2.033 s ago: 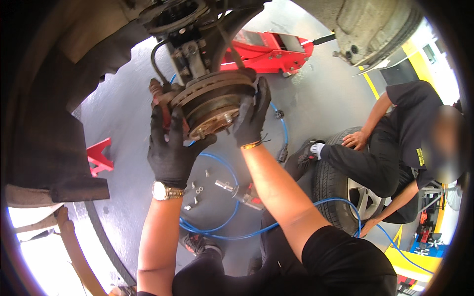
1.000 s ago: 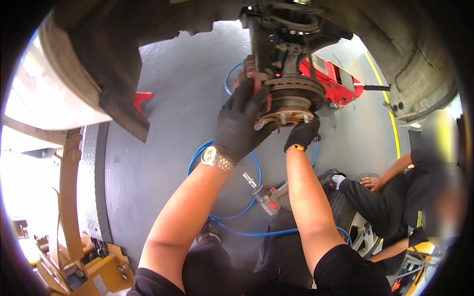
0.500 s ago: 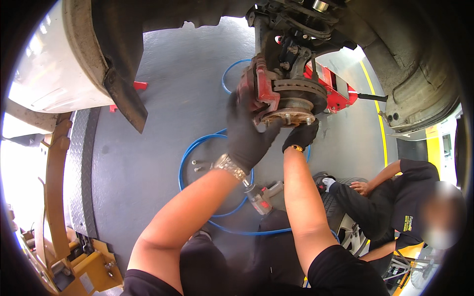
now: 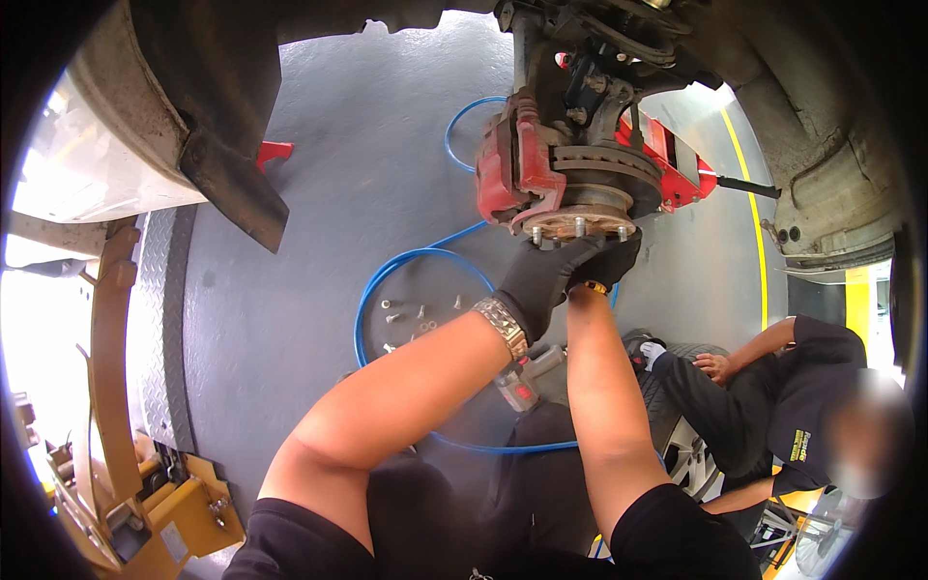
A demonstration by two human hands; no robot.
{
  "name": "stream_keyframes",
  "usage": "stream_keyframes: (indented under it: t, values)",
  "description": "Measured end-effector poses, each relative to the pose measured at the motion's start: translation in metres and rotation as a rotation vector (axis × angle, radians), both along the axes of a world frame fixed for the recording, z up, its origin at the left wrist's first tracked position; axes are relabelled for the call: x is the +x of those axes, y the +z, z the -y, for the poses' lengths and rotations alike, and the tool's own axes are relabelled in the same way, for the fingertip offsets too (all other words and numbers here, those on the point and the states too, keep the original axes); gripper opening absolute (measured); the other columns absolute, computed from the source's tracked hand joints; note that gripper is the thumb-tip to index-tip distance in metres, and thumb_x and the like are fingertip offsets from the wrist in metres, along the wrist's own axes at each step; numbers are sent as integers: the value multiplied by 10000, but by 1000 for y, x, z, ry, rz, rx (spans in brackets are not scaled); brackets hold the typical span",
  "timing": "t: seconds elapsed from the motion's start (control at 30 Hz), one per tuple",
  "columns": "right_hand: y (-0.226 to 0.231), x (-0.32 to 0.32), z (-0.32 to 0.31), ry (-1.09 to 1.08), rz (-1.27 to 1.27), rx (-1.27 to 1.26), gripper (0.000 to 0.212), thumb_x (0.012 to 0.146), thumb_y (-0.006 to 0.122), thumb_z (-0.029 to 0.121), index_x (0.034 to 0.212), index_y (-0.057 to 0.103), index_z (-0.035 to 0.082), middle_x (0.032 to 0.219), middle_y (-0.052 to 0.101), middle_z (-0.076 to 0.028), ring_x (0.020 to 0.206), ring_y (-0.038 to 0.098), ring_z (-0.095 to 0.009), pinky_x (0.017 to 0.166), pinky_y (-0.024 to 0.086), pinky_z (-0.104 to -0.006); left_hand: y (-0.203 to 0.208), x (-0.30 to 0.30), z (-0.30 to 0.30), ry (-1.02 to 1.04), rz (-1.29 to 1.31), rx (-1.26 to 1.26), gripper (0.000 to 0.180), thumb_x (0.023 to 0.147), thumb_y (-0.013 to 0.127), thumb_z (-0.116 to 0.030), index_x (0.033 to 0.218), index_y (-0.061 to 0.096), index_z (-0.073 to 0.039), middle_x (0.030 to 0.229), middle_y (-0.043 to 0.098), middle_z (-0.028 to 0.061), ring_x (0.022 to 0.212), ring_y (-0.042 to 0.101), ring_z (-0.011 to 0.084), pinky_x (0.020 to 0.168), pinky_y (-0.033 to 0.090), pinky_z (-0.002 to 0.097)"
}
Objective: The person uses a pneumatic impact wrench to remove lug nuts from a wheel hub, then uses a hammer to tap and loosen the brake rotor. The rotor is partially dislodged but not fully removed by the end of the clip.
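A rusty wheel hub (image 4: 558, 224) with bare studs faces me, in front of the brake disc (image 4: 604, 158). The red brake caliper (image 4: 500, 169) sits over the disc's left side. Just under the hub's front edge, my left hand (image 4: 541, 280), black-gloved, reaches across with fingers bunched toward the right one. My right hand (image 4: 615, 265), also gloved, is closed at the hub's lower right edge. The dark gloves overlap, so whatever lies between the fingers is hidden. An impact wrench (image 4: 519, 391) lies on the floor below my wrists.
Several loose lug nuts (image 4: 421, 312) lie inside a blue air hose (image 4: 362, 314). Behind the hub stands a red floor jack (image 4: 677, 164). On the right a co-worker (image 4: 773, 406) crouches by a wheel (image 4: 669, 401). A yellow lift part (image 4: 188, 512) stands at lower left.
My left hand has left the caliper side and come down beside my right hand under the hub. The view has shifted slightly, and more of the lug nuts show on the floor.
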State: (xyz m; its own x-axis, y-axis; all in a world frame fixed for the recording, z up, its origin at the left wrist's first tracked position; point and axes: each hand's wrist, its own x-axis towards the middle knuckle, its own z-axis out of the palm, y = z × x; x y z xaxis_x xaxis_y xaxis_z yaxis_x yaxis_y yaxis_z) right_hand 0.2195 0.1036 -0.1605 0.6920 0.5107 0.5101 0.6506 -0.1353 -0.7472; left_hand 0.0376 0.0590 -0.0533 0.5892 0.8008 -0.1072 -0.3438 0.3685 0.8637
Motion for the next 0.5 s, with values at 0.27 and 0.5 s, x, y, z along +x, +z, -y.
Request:
stream_keyframes:
  t: [0.27,0.5]
  values:
    - [-19,24,-5,99,-295,84,275,903,590,23,1176,577,-13,1149,630,-187,1077,620,-358,925,501,-454,4,15,-13,191,129,-381,324,931,714,-186,1235,666,-81,1169,651,44,984,625,131,877,531,312]
    - [26,3,3,79,-116,-21,337,957,496,52,1281,547,-25,1294,567,-180,1215,565,-315,1032,458,-409,-12,14,-22,124,8,-218,389,985,652,-377,1233,633,-79,1031,617,52,909,606,131,820,523,304]
